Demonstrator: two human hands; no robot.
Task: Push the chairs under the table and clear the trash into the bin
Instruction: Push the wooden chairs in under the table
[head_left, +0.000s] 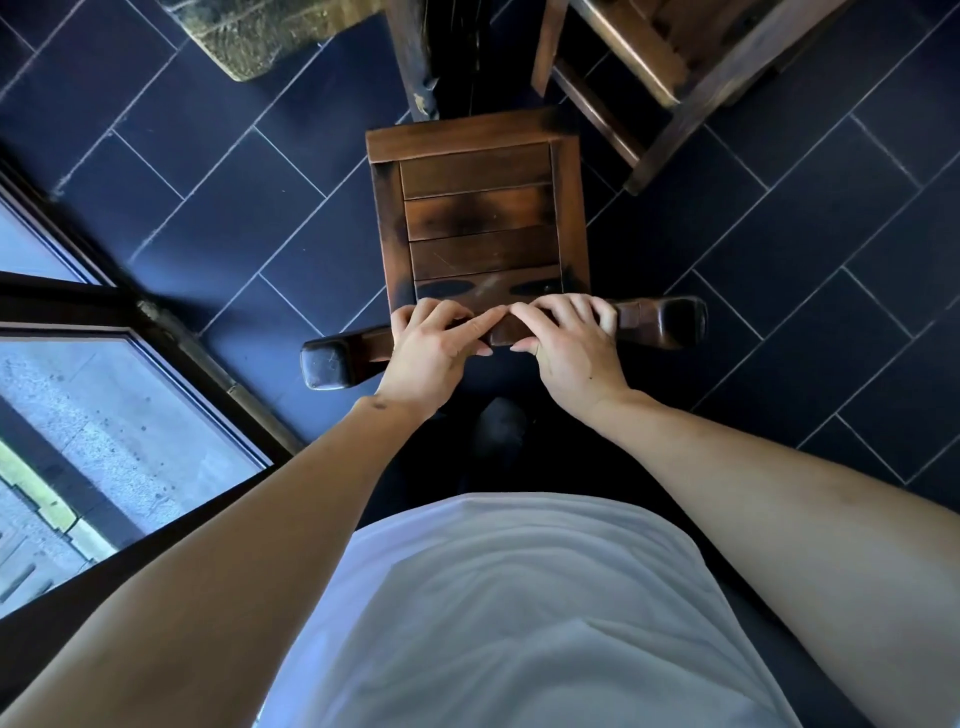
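Observation:
A dark wooden chair (480, 208) with a slatted seat stands right in front of me, seen from above. Its top back rail (660, 319) runs left to right just below the seat. My left hand (436, 345) and my right hand (569, 345) both grip the middle of that rail, fingers curled over it and almost touching each other. The chair's front edge points toward a dark table leg (415, 57) at the top of the view. No trash or bin is visible.
A second wooden chair (670, 67) stands at the upper right, close to the first chair's front right corner. A woven mat (260, 31) lies at the upper left. A glass door with a dark frame (171, 343) runs along the left. The floor is dark tile.

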